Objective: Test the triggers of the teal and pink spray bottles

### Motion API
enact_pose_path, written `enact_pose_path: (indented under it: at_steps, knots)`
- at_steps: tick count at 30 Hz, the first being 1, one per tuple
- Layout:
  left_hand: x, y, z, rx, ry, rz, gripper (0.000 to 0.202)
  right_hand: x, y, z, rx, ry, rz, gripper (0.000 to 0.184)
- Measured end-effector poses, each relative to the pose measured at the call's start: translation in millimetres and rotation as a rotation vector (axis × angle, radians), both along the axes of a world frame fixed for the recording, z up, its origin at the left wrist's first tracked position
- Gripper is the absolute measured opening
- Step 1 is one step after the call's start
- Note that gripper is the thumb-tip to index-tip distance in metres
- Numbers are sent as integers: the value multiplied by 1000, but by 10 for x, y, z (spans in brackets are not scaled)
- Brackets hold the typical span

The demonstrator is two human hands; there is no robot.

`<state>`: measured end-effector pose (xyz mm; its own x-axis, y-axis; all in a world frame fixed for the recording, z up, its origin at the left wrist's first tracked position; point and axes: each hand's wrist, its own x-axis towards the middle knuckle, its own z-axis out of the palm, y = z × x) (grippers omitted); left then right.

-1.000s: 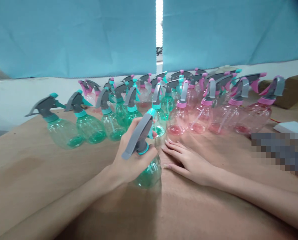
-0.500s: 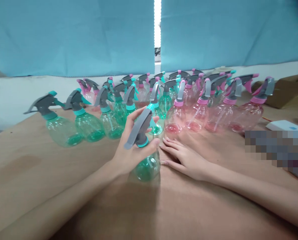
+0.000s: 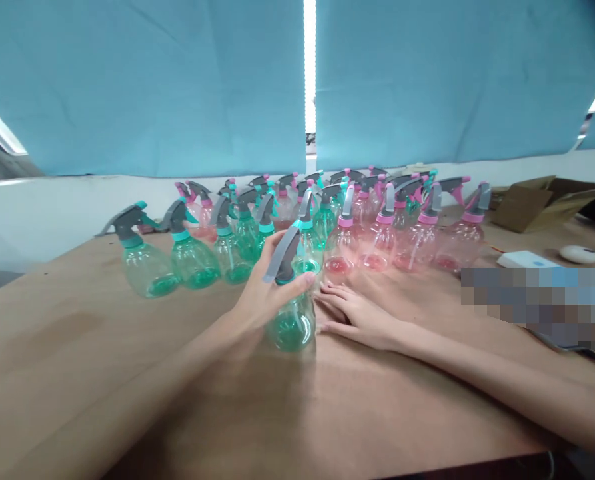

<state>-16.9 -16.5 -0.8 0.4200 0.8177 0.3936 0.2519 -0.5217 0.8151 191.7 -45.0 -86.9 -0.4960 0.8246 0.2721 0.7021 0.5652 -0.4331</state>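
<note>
A clear green spray bottle (image 3: 291, 328) with a grey trigger head stands nearest me on the brown tabletop (image 3: 377, 407). Around its neck, just under the head, my left hand (image 3: 258, 292) is closed, the thumb on the right side. My right hand (image 3: 361, 317) lies palm down with fingers stretched out, its tips close to the bottle's right side. Whether they touch it I cannot tell. Just behind stands another green spray bottle (image 3: 307, 250), partly covered by the held one. To its right is a pink spray bottle (image 3: 340, 250).
Several more green spray bottles (image 3: 194, 260) and pink ones (image 3: 423, 241) stand in rows across the back. An open cardboard box (image 3: 520, 205), a white box (image 3: 527, 259) and a white mouse-like object (image 3: 579, 254) are at the right. A blue curtain (image 3: 177, 87) hangs behind.
My view has tilted up and drawn back, bringing the table's front edge and more of the right side into sight. My left hand keeps its hold; my right hand still rests on the table.
</note>
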Motion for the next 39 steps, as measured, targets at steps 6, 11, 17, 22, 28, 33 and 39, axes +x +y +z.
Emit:
enact_pose_path:
  at_steps: [6, 11, 17, 22, 28, 33, 39]
  knots:
    - [-121, 64, -4, 82, 24, -7, 68, -224, -107, 45, -91, 251, 69, 89]
    - [-322, -14, -72, 24, 82, -15, 74, -491, -80, 47, -44, 301, 35, 87]
    - [-766, -257, -168, -9, 210, 116, 51, -850, -51, 155, -124, 239, 46, 88]
    - [-1296, -322, -197, 67, 258, 179, 48, -1261, 19, 347, -206, 299, 262, 84]
    - [-1913, -327, -178, 75, 289, 365, 43, -1719, 281, 515, -199, 211, 231, 80]
    - [-2423, -228, -163, 71, 288, 558, 52, -2235, 613, 737, -87, 278, 193, 59]
    - [-3027, 75, -134, 40, 184, 767, 58, -2781, 930, 928, -111, 298, 72, 58]
